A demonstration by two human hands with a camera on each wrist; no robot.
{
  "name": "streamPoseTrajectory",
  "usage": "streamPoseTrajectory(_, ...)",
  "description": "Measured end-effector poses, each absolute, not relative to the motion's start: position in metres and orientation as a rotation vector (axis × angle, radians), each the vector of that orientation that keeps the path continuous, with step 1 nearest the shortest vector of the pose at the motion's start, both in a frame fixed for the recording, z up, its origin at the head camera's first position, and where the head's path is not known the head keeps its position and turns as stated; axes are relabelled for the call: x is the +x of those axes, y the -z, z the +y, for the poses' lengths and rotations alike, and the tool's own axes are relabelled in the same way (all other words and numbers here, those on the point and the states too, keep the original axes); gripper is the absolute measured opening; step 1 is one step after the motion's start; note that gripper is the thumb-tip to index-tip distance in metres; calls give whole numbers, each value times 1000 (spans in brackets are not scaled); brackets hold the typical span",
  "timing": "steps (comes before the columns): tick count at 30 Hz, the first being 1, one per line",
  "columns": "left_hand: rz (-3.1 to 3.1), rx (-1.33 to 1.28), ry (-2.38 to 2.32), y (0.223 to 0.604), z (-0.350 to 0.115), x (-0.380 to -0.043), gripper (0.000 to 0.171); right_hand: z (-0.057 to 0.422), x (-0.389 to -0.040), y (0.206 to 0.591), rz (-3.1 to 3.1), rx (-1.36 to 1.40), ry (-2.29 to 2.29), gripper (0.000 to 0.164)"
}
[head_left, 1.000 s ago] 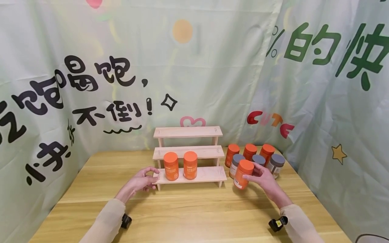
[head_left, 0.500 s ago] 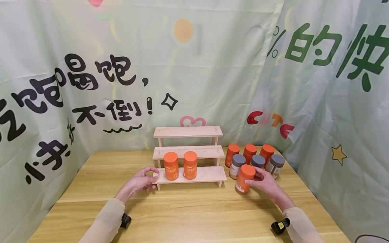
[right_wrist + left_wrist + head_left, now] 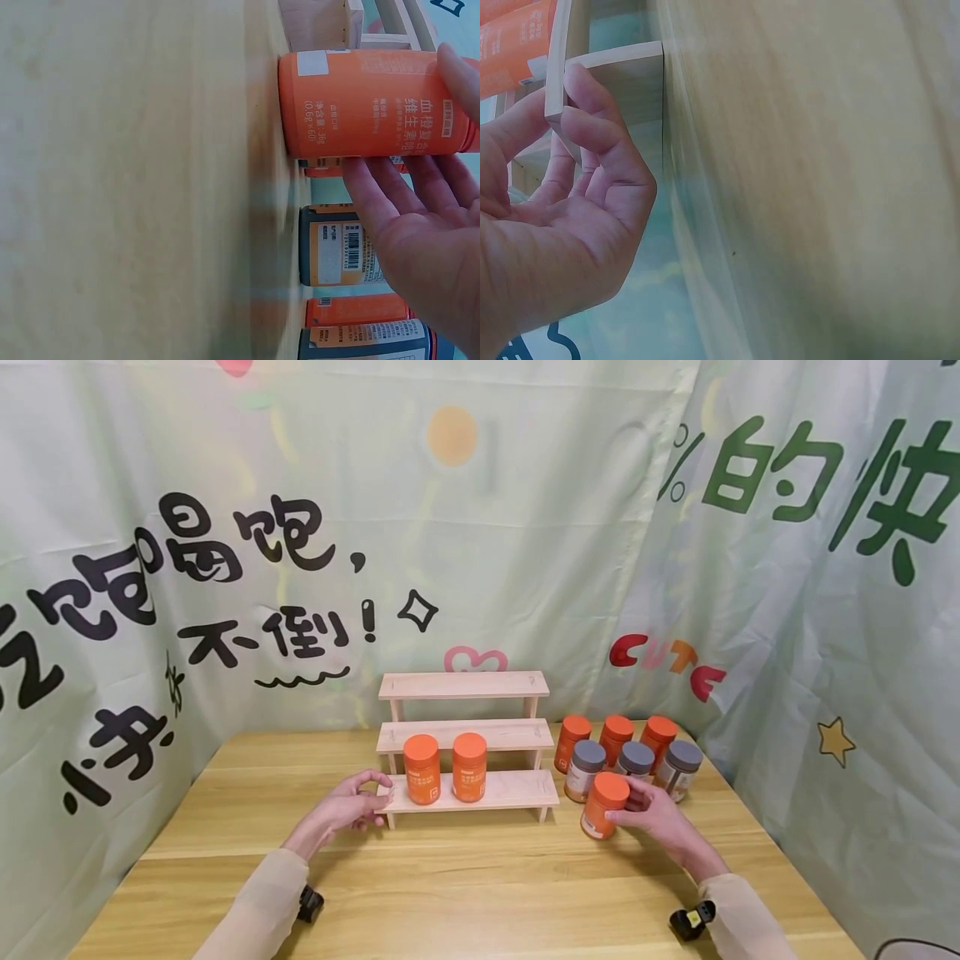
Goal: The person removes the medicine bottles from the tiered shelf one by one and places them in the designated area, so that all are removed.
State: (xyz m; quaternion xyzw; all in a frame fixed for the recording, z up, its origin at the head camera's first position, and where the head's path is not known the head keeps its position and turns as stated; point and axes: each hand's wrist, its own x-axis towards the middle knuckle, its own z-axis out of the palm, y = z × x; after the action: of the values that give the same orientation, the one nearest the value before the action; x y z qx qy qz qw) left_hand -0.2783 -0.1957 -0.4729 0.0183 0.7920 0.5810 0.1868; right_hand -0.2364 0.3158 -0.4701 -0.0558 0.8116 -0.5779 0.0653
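So the pale green fabric backdrop [image 3: 540, 568] was pretty busy: chunky black lettering [image 3: 197, 545] near 10 o'clock, big green characters [image 3: 785, 487] at 2, a fuzzy orange dot [image 3: 452, 436] at 12. Dead centre, a pink heart [image 3: 476, 661]. Colourful "CUTE" [image 3: 681, 653] sat at 3, a yellow star [image 3: 836, 741] just past it. Wood-grain desk [image 3: 480, 893] at 6.

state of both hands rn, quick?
Left hand: closed, pinching the left end of the bottom wooden shelf.
Right hand: closed, holding an orange jar.
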Motion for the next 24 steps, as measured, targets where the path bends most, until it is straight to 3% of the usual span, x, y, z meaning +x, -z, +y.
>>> streamPoseTrajectory(24,2237,52,-1638,473,-195,-279,32,304,-224,468,2601,-96,1784,69)
